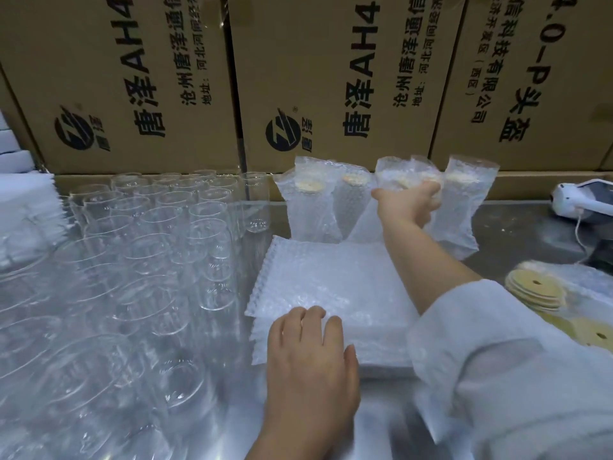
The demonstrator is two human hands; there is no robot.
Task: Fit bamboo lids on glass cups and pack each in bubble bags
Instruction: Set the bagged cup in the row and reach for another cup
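The left hand (311, 353) is nearest, reaching in from the near edge. Its relaxed, slightly bent fingers rest on the near left corner of the stack of bubble bags (331, 280) and hold nothing. The stack lies flat in the middle of the metal table (517, 234).

The white sleeve (510, 366) comes in from the near right. The bare forearm stretches over the stack to the far side. There the right hand (411, 204) has its fingers curled around a packed cup (426, 169), gripping it just below the lid, which shows pale through the bubble bag. This cup stands upright in a row with the other packed cups (308, 197) along the far edge of the table. One bagged cup (461, 207) is just to its right and the rest are to its left. I cannot tell whether the held cup touches the table.

Many empty glass cups (166, 244) crowd the left half of the table, all without lids. They run from the near edge to the far one. A pile of round bamboo lids (537, 290), each with a small hole, lies on bubble wrap at the right, beyond the sleeve. A white device (583, 200) with a cord sits at the far right. Printed cardboard boxes (149, 78) form a wall behind the table.
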